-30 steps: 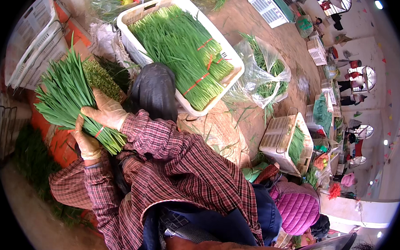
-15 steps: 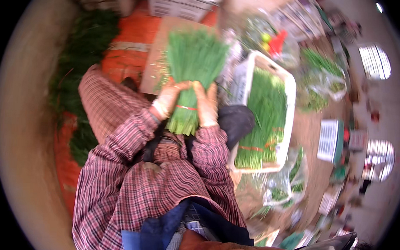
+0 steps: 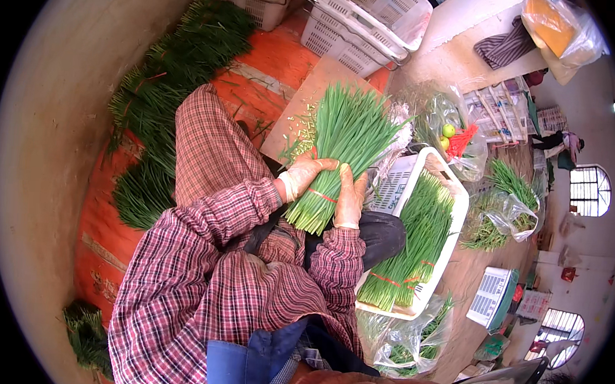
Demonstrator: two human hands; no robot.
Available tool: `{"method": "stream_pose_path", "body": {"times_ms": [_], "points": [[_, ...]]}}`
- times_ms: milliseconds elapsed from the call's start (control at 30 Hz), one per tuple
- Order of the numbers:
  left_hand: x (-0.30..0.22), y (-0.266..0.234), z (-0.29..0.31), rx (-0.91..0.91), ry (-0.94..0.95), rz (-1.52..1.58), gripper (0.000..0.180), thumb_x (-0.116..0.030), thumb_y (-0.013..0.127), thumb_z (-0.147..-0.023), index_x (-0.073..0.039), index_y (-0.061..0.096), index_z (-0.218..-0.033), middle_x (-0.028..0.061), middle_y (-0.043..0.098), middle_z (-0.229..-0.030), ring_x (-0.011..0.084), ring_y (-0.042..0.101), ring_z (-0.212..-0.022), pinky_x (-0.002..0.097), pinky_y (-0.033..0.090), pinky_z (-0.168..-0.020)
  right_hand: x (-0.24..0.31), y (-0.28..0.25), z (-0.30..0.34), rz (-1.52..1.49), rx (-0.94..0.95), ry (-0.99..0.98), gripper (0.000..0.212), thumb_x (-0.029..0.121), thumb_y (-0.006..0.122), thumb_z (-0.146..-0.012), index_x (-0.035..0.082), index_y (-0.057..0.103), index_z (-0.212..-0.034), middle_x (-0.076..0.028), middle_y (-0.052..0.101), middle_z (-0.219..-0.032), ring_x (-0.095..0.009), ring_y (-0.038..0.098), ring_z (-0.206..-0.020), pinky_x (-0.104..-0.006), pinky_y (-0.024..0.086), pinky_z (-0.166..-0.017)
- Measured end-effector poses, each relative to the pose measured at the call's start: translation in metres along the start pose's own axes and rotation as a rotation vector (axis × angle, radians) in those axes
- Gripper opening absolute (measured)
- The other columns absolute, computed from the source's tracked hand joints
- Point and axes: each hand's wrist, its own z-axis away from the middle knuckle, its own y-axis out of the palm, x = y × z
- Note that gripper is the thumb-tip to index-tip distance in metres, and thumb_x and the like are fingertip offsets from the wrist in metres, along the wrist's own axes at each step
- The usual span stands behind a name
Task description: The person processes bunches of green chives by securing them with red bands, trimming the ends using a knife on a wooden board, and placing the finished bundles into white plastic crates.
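Observation:
A thick bunch of garlic chives point(image 3: 349, 128) rests upright-slanted over my lap, leafy tips pointing away and pale cut ends toward me. A red band point(image 3: 322, 195) circles its lower part. My left hand point(image 3: 307, 172), in a pale glove, is wrapped round its left side just above the band. On the right side, my right hand point(image 3: 349, 200), gloved too, presses against the stems with its fingers pointing away from me. Beyond the bunch lies a tan board point(image 3: 283, 131) strewn with small cut bits.
Close on my right stands a white crate point(image 3: 462, 207) holding banded chives point(image 3: 424, 229). Dark green chives point(image 3: 158, 115) lie along the wall on the left, over orange sheeting point(image 3: 105, 206). Stacked white crates point(image 3: 343, 37) stand ahead. Clear bags of greens point(image 3: 508, 216) sit farther right.
The whole view has turned and shifted, bringing more of the crates and left wall in. Both hands still hold the bunch, which now leans toward the upper right in the picture.

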Motion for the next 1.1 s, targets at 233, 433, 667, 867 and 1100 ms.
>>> {"method": "stream_pose_path", "body": {"times_ms": [233, 433, 667, 867, 1100], "points": [[-0.002, 0.001, 0.005, 0.017, 0.012, 0.003, 0.040, -0.008, 0.064, -0.082, 0.004, 0.054, -0.119, 0.0115, 0.063, -0.108, 0.0205, 0.063, -0.092, 0.0324, 0.053, -0.081, -0.001, 0.000, 0.000, 0.025, 0.002, 0.016, 0.067, 0.034, 0.060, -0.091, -0.003, 0.033, -0.140, -0.016, 0.050, -0.129, -0.025, 0.050, -0.114, -0.0337, 0.038, -0.099], [-0.007, -0.007, 0.015, 0.025, -0.010, 0.041, 0.048, -0.012, 0.068, -0.080, 0.000, 0.048, -0.121, 0.0132, 0.061, -0.107, 0.0229, 0.062, -0.091, 0.0352, 0.053, -0.079, 0.005, 0.011, 0.011, -0.022, 0.017, -0.014, 0.066, 0.036, 0.060, -0.091, -0.005, 0.037, -0.137, -0.016, 0.050, -0.128, -0.024, 0.050, -0.112, -0.0330, 0.038, -0.097], [0.014, -0.015, -0.007, 0.167, 0.324, -0.626, 0.028, -0.014, 0.048, -0.093, 0.001, 0.062, -0.112, 0.0123, 0.064, -0.111, 0.0203, 0.057, -0.107, 0.0321, 0.042, -0.098, -0.008, -0.011, -0.005, 0.023, -0.060, -0.068, 0.059, 0.036, 0.063, -0.088, -0.004, 0.042, -0.127, -0.019, 0.057, -0.117, -0.028, 0.056, -0.104, -0.0370, 0.044, -0.090], [-0.023, -0.022, -0.006, 0.008, -0.011, -0.021, 0.043, -0.020, 0.059, -0.086, 0.001, 0.052, -0.123, 0.0105, 0.059, -0.118, 0.0230, 0.055, -0.109, 0.0368, 0.041, -0.099, -0.001, 0.010, -0.006, 0.253, 0.018, -0.146, 0.085, 0.054, 0.059, -0.084, -0.005, 0.031, -0.139, -0.028, 0.047, -0.132, -0.038, 0.050, -0.119, -0.0410, 0.037, -0.102], [-0.032, -0.044, -0.055, 0.062, -0.192, -0.109, 0.044, -0.028, 0.060, -0.086, -0.001, 0.054, -0.121, 0.0095, 0.060, -0.117, 0.0256, 0.057, -0.106, 0.0396, 0.046, -0.094, -0.008, -0.057, 0.019, 0.528, -0.205, -0.200, 0.068, 0.049, 0.060, -0.084, 0.001, 0.047, -0.131, -0.019, 0.062, -0.113, -0.033, 0.061, -0.103, -0.0400, 0.049, -0.087]]}}
